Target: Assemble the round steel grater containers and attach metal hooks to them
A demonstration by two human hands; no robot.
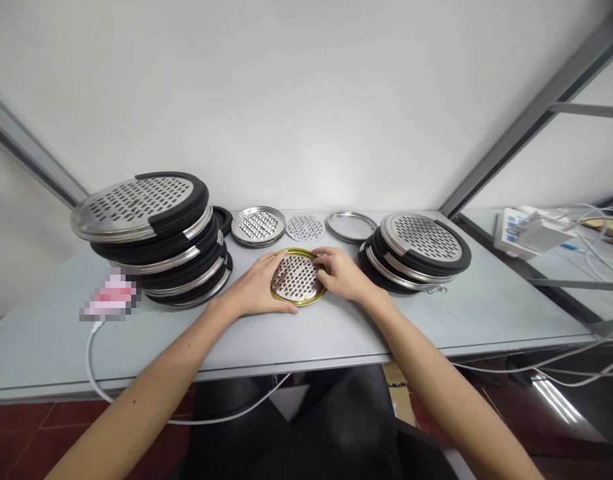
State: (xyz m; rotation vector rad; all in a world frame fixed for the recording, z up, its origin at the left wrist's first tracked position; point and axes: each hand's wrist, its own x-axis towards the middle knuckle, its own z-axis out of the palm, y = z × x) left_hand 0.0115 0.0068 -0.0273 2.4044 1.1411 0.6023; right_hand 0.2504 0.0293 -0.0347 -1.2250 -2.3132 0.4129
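Note:
On the table in front of me is a round metal grater plate (pixel 297 279) with rows of raised slots, sitting within a gold-coloured ring (pixel 311 301). My left hand (pixel 259 287) wraps round the ring's left side, thumb along the near edge and fingers at the far edge. From the right, my right hand (pixel 339 272) curls its fingers over the ring's rim and the plate's edge. Behind them lie a metal-rimmed grater disc (pixel 259 225), a bare perforated disc (pixel 305 229) and a shallow round metal ring or lid (pixel 351 225).
A tall stack of black-and-metal grater discs (pixel 141 207) stands at the left, beside a blurred-out pink thing with a white cable (pixel 90 360). A shorter stack (pixel 421 243) is at the right. Farther right are a power strip (pixel 509 230) and loose cables. Grey frame posts flank the table (pixel 336 343).

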